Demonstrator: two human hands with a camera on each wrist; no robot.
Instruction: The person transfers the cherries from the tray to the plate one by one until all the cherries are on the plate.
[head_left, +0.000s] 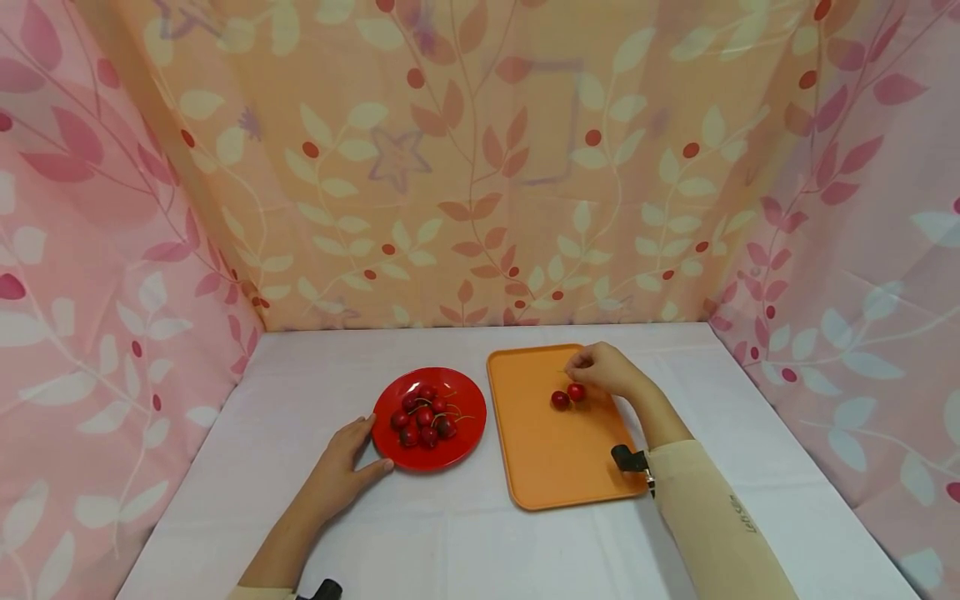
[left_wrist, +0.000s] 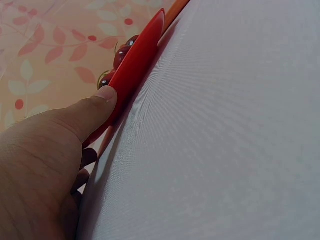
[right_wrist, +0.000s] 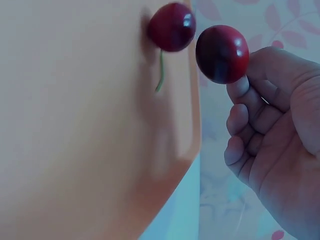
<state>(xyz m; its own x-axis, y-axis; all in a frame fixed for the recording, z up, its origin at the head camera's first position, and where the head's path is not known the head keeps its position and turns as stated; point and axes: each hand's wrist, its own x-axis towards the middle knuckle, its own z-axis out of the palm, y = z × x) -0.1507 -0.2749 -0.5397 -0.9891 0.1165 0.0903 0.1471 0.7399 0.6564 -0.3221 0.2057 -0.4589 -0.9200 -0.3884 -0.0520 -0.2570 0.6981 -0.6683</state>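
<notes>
A red plate [head_left: 472,433] with several dark red cherries [head_left: 424,416] on it sits left of the middle of the table. My left hand [head_left: 347,467] holds its left rim, the thumb [left_wrist: 106,97] at the near edge and the fingers farther round the side. Over the orange tray [head_left: 555,475], my right hand [head_left: 609,369] pinches a cherry [right_wrist: 222,54] by its top, with a bit of stem showing beside the fingertips. Another cherry [head_left: 560,401], with a green stem, lies on the tray just left of the held one.
A white cloth [head_left: 450,550] covers the table. Patterned curtains [head_left: 480,167] close off the back and both sides. The tray stands a short gap to the right of the plate, and the right forearm [head_left: 712,517] crosses its right edge.
</notes>
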